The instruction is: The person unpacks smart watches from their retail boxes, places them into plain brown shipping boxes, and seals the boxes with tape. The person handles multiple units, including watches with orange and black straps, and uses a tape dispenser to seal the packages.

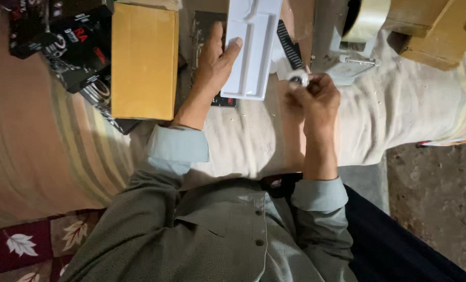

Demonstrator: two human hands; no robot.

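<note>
My left hand (pixel 214 62) grips the left edge of a white moulded plastic tray (pixel 254 47), thumb lying across its surface. My right hand (pixel 316 96) is closed around a small round white-and-dark part (pixel 298 79) just below the tray's right corner. A black comb-like strip (pixel 290 44) lies beside the tray, above my right hand. Both hands hover over a pale cloth-covered surface (pixel 254 136).
A yellow-brown cardboard box (pixel 144 60) sits left of my left hand, with black printed packages (pixel 68 44) beyond it. A tape dispenser with a clear tape roll (pixel 366 21) stands at the upper right, next to more cardboard boxes (pixel 439 31). Bare concrete floor (pixel 436 193) lies at right.
</note>
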